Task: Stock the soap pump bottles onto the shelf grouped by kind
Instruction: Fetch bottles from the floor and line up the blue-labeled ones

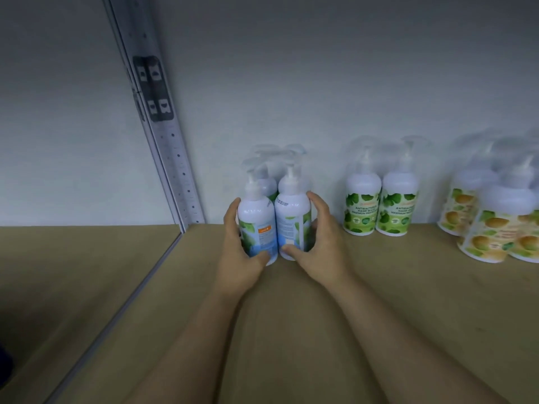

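Head view: two white plastic pump bottles with blue-green labels (274, 225) are gripped low on their smooth, stiff, probably slippery bodies, left hand (242, 249) and right hand (318, 243) fingers wrapped outside, on the brown shelf board (320, 330).

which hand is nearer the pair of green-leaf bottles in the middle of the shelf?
Right. The right hand grips a blue-label bottle just left of the green-leaf pair, a gap apart. The left hand grips the neighbouring bottle, farther left.
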